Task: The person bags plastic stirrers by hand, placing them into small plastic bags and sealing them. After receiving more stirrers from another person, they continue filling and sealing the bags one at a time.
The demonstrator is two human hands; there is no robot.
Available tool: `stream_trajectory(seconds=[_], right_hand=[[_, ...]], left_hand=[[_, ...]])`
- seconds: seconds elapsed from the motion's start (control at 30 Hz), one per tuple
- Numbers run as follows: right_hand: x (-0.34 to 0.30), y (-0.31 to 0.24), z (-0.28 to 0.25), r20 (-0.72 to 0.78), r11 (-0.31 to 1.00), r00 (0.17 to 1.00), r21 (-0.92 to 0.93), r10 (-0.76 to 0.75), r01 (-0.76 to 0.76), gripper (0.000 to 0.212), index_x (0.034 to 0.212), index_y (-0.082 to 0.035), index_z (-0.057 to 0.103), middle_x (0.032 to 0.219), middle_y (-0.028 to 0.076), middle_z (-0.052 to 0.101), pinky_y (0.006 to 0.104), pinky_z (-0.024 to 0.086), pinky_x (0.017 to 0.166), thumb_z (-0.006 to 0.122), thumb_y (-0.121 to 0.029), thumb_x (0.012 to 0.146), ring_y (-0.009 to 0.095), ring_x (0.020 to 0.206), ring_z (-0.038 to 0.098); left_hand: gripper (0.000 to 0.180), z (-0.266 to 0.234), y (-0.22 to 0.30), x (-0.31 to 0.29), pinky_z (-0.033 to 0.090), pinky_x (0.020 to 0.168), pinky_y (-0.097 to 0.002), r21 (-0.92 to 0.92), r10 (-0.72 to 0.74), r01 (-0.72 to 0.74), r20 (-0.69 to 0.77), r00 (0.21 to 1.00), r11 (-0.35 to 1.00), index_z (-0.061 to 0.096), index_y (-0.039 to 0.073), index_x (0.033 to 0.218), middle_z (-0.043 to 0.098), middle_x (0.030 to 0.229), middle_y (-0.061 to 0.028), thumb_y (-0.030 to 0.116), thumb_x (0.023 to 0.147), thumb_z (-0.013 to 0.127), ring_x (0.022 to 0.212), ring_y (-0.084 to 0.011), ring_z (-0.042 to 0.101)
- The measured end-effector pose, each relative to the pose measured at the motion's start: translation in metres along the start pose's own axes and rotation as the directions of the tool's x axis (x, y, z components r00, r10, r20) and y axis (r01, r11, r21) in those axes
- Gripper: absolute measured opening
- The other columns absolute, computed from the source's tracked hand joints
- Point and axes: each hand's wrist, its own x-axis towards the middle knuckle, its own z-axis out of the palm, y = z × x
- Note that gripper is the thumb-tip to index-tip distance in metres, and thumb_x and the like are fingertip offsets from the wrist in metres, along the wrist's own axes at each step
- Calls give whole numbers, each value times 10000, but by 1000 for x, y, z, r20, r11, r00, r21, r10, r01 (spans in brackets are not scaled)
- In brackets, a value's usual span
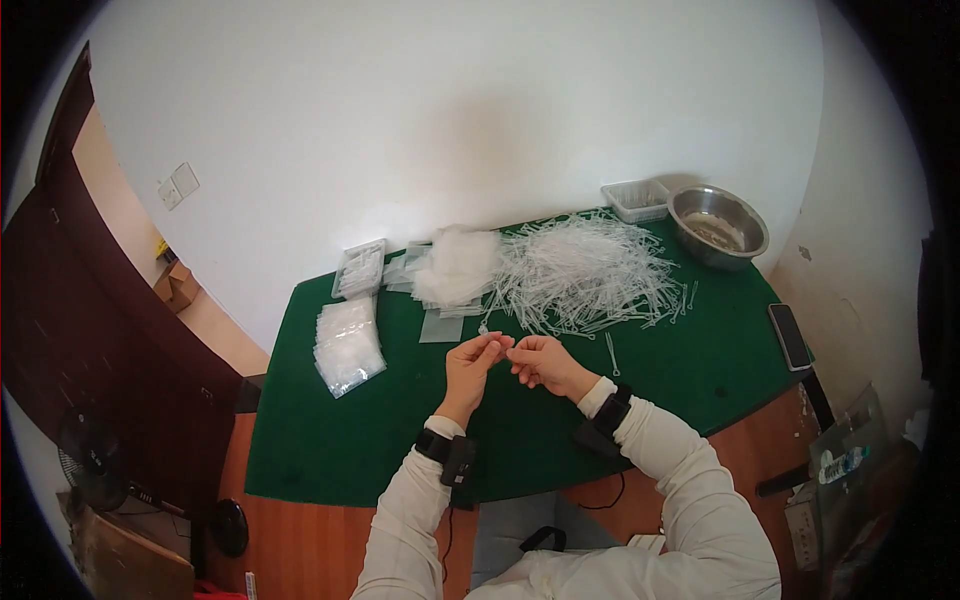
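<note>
Over the middle of the green table, my left hand [470, 368] and my right hand [549, 366] meet, fingertips nearly touching. Both are closed in a pinch; whatever is between the fingers is too small to make out. A small clear bit shows just past the left fingertips, and I cannot tell whether it is held. Beyond my hands spreads a big heap of thin clear plastic strips with looped ends [590, 272]. One loose strip [612, 354] lies right of my right hand. Left of the heap is a pile of small clear plastic bags [456, 266].
A stack of filled clear bags [348, 345] lies on the green table [300, 440] at left. Behind it stands a white tray [360, 268]. At the back right are another clear tray [636, 202] and a steel bowl [718, 228]. A phone [790, 337] rests at the right edge.
</note>
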Motion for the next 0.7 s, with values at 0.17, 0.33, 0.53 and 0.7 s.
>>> stream_trajectory(seconds=[0.17, 0.33, 0.53, 0.7], right_hand=[[2, 1, -1, 19, 999, 1000, -43, -18, 18, 202, 785, -46, 542, 658, 25, 571, 197, 393, 409, 622, -231, 787, 74, 482, 516], [24, 3, -39, -118, 697, 866, -650, -486, 303, 136, 736, -52, 575, 656, 55, 574, 271, 417, 452, 627, -177, 747, 149, 523, 541], [27, -4, -66, -62, 179, 722, -980, -689, 86, 95, 681, -57, 587, 683, 95, 569, 382, 432, 597, 629, -142, 676, 276, 661, 548], [28, 0, -62, -43, 101, 737, -994, -675, 35, 84, 681, -68, 590, 687, 93, 560, 397, 422, 648, 620, -146, 666, 296, 716, 528]], left_hand=[[202, -1, -1, 0, 490, 771, -325, -2, 8, -8, -41, 999, 1000, 554, -41, 1006, 606, 919, -130, 79, 845, 535, 868, -226, 598], [206, -11, -6, 8, 496, 759, -317, -42, 5, -13, -168, 986, 999, 560, -34, 999, 607, 915, -122, 93, 837, 553, 859, -218, 601], [210, -15, -4, 8, 498, 746, -303, -61, -20, 7, -207, 978, 998, 566, -25, 994, 608, 913, -109, 111, 834, 564, 843, -204, 605], [208, -8, -4, 5, 496, 735, -290, -67, -68, 59, -154, 986, 996, 569, -22, 992, 610, 912, -102, 114, 836, 562, 835, -193, 606]])
